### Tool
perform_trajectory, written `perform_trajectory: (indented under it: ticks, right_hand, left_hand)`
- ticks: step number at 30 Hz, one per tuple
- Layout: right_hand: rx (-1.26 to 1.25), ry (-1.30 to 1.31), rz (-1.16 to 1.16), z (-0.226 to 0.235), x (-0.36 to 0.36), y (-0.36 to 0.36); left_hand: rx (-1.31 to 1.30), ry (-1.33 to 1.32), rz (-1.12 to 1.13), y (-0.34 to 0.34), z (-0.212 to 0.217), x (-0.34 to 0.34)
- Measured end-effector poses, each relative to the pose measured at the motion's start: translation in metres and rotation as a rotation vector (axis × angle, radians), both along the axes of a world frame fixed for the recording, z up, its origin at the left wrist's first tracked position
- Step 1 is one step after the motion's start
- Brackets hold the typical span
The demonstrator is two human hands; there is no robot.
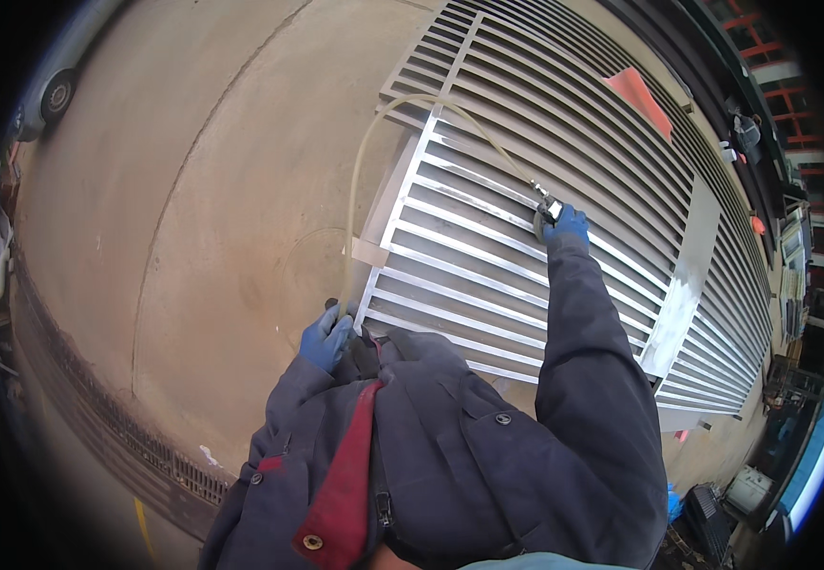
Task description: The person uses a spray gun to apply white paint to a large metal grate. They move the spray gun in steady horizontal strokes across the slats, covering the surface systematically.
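My right hand [569, 225], in a blue glove, is closed around a small silver air tool [549, 206]; its working face is mostly hidden. It is at a large slatted metal panel [488, 249]. Slats nearest me look bright silver, while those farther off are dull grey-brown. From the tool's far end a pale yellowish hose [363, 152] arches left and comes back to my body. My left hand [325, 340], also gloved in blue, is closed on that hose beside the panel's near left corner. A small dark piece shows at its fingertips.
More slatted panels [545, 66] lie beyond and to the right, with a broad flat strip [683, 294] between sections. An orange-red sheet [640, 100] lies on the far slats. A drain grate [193, 475] crosses the concrete floor [231, 218] at lower left. A vehicle wheel [57, 94] shows far left.
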State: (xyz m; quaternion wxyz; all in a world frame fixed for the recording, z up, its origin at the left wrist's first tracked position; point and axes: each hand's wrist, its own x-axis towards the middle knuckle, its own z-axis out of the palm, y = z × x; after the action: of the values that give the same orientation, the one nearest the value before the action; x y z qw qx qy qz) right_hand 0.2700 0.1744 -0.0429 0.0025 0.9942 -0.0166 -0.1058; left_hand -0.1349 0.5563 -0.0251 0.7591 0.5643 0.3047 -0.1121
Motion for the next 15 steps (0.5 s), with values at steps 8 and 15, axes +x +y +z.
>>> perform_trajectory:
  ticks: [8, 15]
  right_hand:
    - [0.075, -0.012, 0.543, -0.006, -0.003, 0.128]
    - [0.035, -0.033, 0.595, -0.012, -0.008, 0.215]
  left_hand:
    - [-0.089, -0.013, 0.265, 0.017, 0.008, -0.017]
    - [-0.107, -0.008, 0.353, 0.018, 0.008, -0.026]
